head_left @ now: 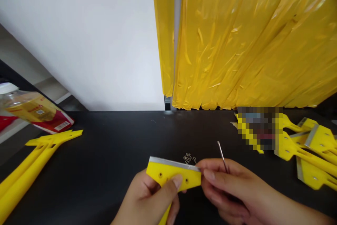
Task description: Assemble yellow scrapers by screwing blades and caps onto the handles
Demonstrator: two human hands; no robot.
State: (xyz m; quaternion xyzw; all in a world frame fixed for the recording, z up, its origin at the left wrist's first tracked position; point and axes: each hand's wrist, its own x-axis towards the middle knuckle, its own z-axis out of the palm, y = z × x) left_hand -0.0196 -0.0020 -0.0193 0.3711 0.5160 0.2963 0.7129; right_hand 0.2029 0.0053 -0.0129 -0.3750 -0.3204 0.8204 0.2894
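Our left hand (147,200) has a firm grip on a yellow plastic scraper head (168,173), with the thumb pressed across its face and the fingers behind it. The scraper's handle runs down past the hand and is cut off by the frame's lower edge. A metal strip (173,163) lines the head's upper edge. Our right hand (231,186) is clenched too, pinching a thin steel shaft (223,155) that points up from between the fingers (210,175). It may be a small screwdriver, but the fingers hide its lower end. Those fingers touch the head's right end.

The head sits just above the black desk (105,172), close to a loose heap of small screws (190,158). Its two holes (160,174) show no screw that we can make out. At the right, a pile of yellow scrapers (313,147) lies with metal strips on several heads, and a pixelated patch (259,128) covers part of it. More yellow scrapers (39,158) lie at the left, their heads showing no clear strip. Beyond them, a tilted plastic bottle (31,109) is cut off by the frame, and yellow plastic sheeting (250,42) hangs beside a white wall (79,42).
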